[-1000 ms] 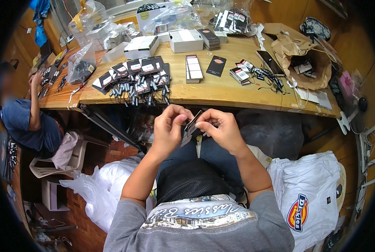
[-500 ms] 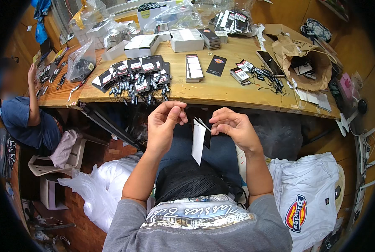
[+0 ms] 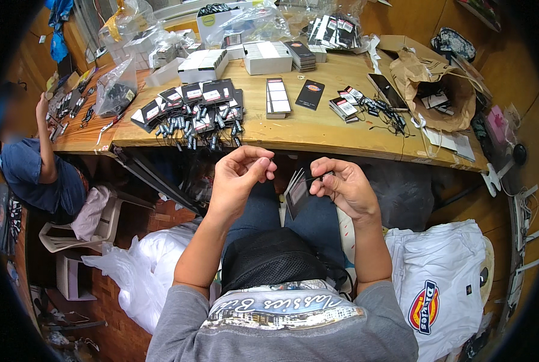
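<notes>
Tags (image 3: 298, 194), now dark side forward

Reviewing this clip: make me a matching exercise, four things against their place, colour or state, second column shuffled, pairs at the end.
Things:
1. hang tags
2. phone
3. shirts
4. paper bag

Place, colour or state:
A. brown, with its mouth open
B. held off the table by the right hand
C. dark, lying flat on the wooden table
D. white, beside the person, lower right of the picture

Pairs: 1-B, 2-C, 3-D, 4-A
</notes>
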`<state>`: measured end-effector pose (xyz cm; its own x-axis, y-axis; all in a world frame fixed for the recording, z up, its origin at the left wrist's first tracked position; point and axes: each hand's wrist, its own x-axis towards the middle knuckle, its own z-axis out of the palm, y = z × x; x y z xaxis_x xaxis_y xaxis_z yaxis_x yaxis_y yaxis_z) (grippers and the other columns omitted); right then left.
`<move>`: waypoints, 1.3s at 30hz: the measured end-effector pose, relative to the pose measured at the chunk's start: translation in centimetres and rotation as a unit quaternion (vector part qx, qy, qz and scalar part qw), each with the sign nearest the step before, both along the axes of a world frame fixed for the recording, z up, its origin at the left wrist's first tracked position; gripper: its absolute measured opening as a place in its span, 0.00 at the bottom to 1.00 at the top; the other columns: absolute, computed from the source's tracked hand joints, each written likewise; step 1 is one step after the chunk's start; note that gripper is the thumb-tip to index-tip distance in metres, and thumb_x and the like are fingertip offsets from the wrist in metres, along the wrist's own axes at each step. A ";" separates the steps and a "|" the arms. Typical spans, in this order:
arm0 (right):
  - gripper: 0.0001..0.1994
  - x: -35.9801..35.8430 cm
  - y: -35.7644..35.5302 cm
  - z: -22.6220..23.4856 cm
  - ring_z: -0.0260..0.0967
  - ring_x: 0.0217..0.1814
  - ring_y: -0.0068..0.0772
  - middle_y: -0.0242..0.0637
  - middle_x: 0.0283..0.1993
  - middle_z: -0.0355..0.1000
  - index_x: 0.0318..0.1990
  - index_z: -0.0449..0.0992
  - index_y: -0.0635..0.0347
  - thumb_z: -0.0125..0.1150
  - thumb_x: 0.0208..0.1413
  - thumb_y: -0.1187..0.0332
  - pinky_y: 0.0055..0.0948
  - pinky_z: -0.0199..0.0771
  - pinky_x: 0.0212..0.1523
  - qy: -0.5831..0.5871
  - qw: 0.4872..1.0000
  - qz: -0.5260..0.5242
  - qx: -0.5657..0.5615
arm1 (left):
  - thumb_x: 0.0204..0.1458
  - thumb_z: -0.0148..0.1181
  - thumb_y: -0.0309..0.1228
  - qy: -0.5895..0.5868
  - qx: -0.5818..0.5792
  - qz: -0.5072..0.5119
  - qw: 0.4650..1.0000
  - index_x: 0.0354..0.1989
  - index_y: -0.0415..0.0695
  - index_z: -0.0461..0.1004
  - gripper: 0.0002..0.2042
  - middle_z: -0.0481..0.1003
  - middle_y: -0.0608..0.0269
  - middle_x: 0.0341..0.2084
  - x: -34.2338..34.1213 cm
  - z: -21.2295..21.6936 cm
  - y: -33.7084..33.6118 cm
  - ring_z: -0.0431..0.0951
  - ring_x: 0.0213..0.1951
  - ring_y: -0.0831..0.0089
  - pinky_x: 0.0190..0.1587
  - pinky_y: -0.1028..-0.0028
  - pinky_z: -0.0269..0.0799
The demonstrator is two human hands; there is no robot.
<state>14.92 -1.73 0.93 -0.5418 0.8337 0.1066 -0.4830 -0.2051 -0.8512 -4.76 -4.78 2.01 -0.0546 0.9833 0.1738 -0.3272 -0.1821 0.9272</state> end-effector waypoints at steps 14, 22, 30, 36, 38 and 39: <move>0.06 -0.9 -1.4 0.7 0.62 0.16 0.18 0.35 0.19 0.68 0.29 0.71 0.67 0.57 0.43 0.74 0.11 0.61 0.16 -0.078 0.977 -0.162 0.111 | 0.43 0.52 0.18 0.100 0.092 -0.077 0.988 0.34 0.38 0.56 0.12 0.67 0.62 0.21 3.1 0.4 -0.8 0.71 0.26 0.79 0.30 0.82 0.68; 0.05 -0.9 -1.5 1.0 0.60 0.14 0.15 0.34 0.18 0.67 0.28 0.72 0.66 0.56 0.44 0.74 0.10 0.58 0.14 -0.088 0.973 -0.172 0.125 | 0.43 0.51 0.17 0.140 0.123 -0.059 0.981 0.33 0.38 0.56 0.12 0.67 0.62 0.21 3.2 0.3 -0.5 0.70 0.26 0.79 0.30 0.81 0.68; 0.04 -1.1 -1.6 1.2 0.59 0.15 0.14 0.33 0.17 0.66 0.27 0.72 0.66 0.56 0.44 0.74 0.09 0.58 0.14 -0.112 0.963 -0.193 0.150 | 0.41 0.53 0.18 0.181 0.156 -0.037 0.970 0.33 0.37 0.57 0.12 0.67 0.63 0.20 3.5 0.1 -0.3 0.70 0.25 0.81 0.27 0.84 0.66; 0.04 -1.0 -1.5 1.3 0.59 0.15 0.13 0.33 0.17 0.66 0.27 0.71 0.66 0.56 0.44 0.74 0.10 0.58 0.14 -0.126 0.969 -0.157 0.146 | 0.42 0.51 0.16 0.136 0.149 -0.056 0.978 0.32 0.37 0.57 0.11 0.67 0.62 0.20 3.4 0.0 -0.1 0.70 0.25 0.81 0.26 0.84 0.66; 0.04 -1.1 -1.5 1.1 0.59 0.15 0.13 0.32 0.18 0.66 0.26 0.71 0.66 0.56 0.44 0.74 0.10 0.58 0.14 -0.122 0.971 -0.153 0.140 | 0.42 0.50 0.15 0.150 0.166 -0.056 0.973 0.33 0.37 0.56 0.11 0.67 0.62 0.20 3.5 -0.3 0.2 0.70 0.24 0.80 0.25 0.84 0.66; 0.04 -1.1 -1.5 0.9 0.59 0.16 0.13 0.32 0.18 0.66 0.26 0.71 0.66 0.56 0.45 0.74 0.10 0.58 0.14 -0.119 0.972 -0.152 0.137 | 0.42 0.52 0.17 0.146 0.143 -0.087 0.975 0.34 0.38 0.56 0.13 0.66 0.63 0.21 3.3 -0.2 0.2 0.69 0.25 0.80 0.27 0.83 0.65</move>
<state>13.86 -3.24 1.85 -0.3123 0.9171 0.2479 -0.2679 0.1653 -0.9492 -1.49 -4.55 1.82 0.2025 0.8821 0.4254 -0.1057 -0.4121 0.9050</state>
